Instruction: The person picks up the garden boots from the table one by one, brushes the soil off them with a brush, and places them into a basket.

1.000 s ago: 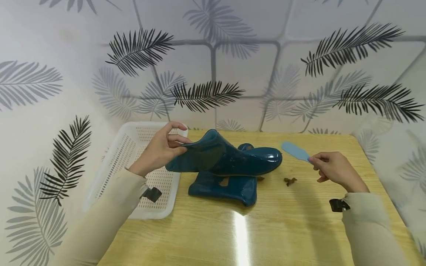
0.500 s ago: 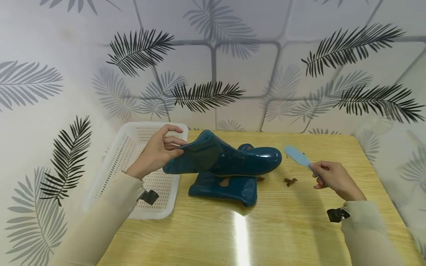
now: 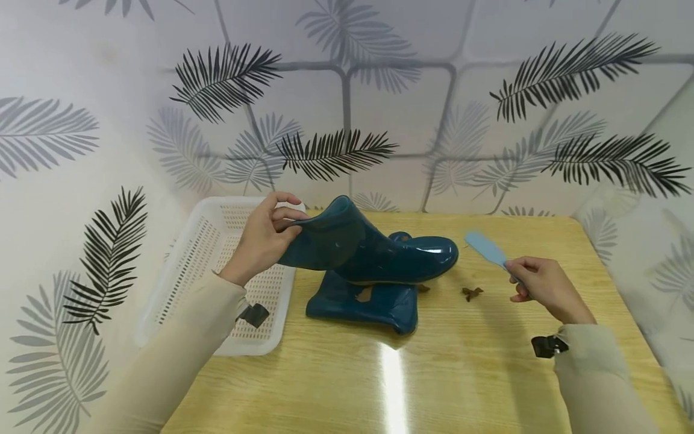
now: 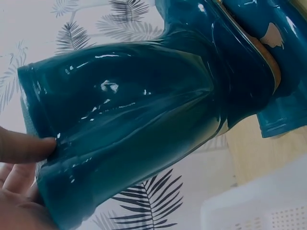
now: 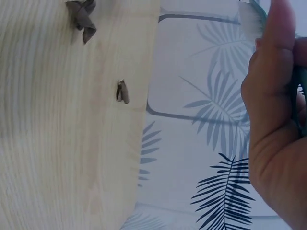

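Note:
In the head view, my left hand pinches the top rim of a glossy dark teal rain boot. Its shaft is raised and its toe points right. The left wrist view shows my thumb on the outside of the shaft. Beneath lies a second rain boot, partly hidden, with a brown patch on it. My right hand grips the handle of a light blue brush, held to the right of the boots and apart from them. White bristles show in the right wrist view.
A white perforated plastic basket stands left of the boots, partly behind my left arm. Brown crumpled scraps lie on the wooden table between the boots and my right hand. A leaf-patterned wall covering rises behind the table.
The held boot's shaft has risen slightly with my left hand. My right hand has moved a little lower with the brush, which stays clear of the boots.

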Tool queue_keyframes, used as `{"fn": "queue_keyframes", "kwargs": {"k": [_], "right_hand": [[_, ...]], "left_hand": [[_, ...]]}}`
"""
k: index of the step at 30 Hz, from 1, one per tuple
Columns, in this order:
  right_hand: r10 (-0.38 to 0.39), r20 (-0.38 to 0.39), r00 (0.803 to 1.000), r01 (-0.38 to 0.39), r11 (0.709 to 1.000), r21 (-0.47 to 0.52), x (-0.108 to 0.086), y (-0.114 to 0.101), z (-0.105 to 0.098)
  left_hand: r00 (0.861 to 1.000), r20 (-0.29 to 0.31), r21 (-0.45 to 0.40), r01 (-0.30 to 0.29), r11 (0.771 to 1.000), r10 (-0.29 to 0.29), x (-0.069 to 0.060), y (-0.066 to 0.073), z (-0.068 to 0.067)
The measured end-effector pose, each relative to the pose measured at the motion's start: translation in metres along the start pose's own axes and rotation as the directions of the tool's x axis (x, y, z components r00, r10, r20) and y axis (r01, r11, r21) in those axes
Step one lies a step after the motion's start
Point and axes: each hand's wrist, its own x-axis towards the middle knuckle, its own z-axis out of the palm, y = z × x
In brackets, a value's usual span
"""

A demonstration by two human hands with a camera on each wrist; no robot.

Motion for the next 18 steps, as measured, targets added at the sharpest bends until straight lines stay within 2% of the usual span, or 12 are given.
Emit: {"fn": "queue_keyframes", "kwargs": {"k": [4,7,9,14,18], "right_hand": [[-0.017,0.015,1.000,0.016,0.999,0.048,0.002,-0.002,0.004],[0.008,0.037,0.999,-0.011,0.996,0.084,0.003,0.001,0.007],[0.028,0.033,0.999,-0.031,0.997,0.071,0.002,0.005,0.008],[0.039,-0.005,0.999,-0.039,0.999,0.029,-0.003,0.015,0.003],[0.012,-0.005,1.000,-0.011,0.997,0.079,-0.008,0.014,0.000]], "left_hand": [[0.997,-0.056,0.064,-0.053,0.997,0.057,0.004,0.004,0.005],[0.991,-0.077,0.096,-0.102,0.990,0.109,0.007,0.010,0.008],[0.986,-0.085,0.120,-0.135,0.984,0.146,0.011,0.013,0.010],[0.965,-0.106,0.126,-0.225,0.966,0.238,0.022,0.022,0.013],[0.951,-0.116,0.096,-0.276,0.956,0.286,0.029,0.028,0.018]]}}
